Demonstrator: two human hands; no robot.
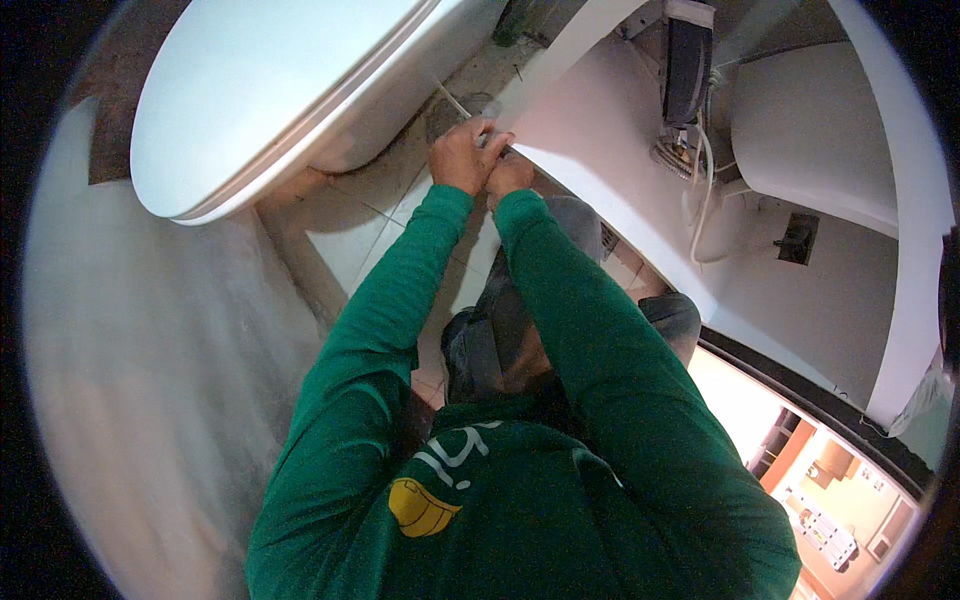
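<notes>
My left hand [460, 158] and my right hand [511, 174] are close together, almost touching, beside the lower corner of a white panel [590, 170]. The left fingers are curled, the thumb pointing toward the right hand. My right hand is closed too, its fingers partly covered by the left. What either one grips is hidden or too small to make out. A thin white tube or rod [452, 98] ends close to my left fingertips; whether it is held cannot be told. Pale floor tiles [350, 250] lie below.
A white toilet [270, 90] with its lid down stands on the left. On the right, the white panel belongs to an opened cabinet-like unit with a dark cylinder [686, 75], a looped white hose [700, 215] and a wall socket box [797, 238]. A bright doorway [800, 450] is at lower right.
</notes>
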